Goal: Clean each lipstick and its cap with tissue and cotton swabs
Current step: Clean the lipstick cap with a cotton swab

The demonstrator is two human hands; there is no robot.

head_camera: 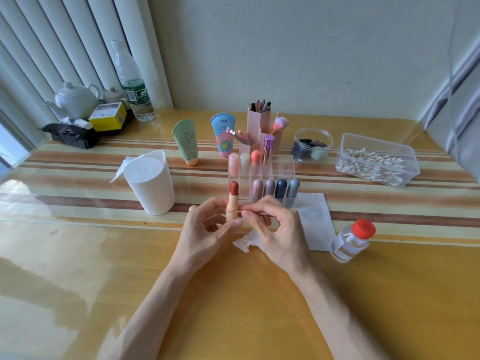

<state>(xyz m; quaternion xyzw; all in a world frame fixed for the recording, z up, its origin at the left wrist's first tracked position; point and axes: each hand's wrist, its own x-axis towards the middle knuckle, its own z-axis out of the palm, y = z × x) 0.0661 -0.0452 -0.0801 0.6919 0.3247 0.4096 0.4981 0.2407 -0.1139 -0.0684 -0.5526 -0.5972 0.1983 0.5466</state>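
My left hand point(205, 229) holds an uncapped lipstick point(232, 201) upright, a peach tube with a brown-red bullet showing on top. My right hand point(275, 227) pinches a cotton swab point(240, 211) whose tip touches the tube's side. A small peach piece point(192, 208), perhaps its cap, peeks out behind my left hand. A crumpled tissue point(244, 244) lies under my hands, with a flat tissue point(315, 216) to the right. Several capped lipsticks stand in a clear organizer point(285, 168) just behind.
A white tissue roll point(149, 181) stands left. A box of cotton swabs point(376, 161) and a red-capped bottle of clear liquid point(352, 240) are right. Two cream tubes, pink brush holders point(257, 120) and a jar of sponges point(313, 144) stand behind; teapot and water bottle far left.
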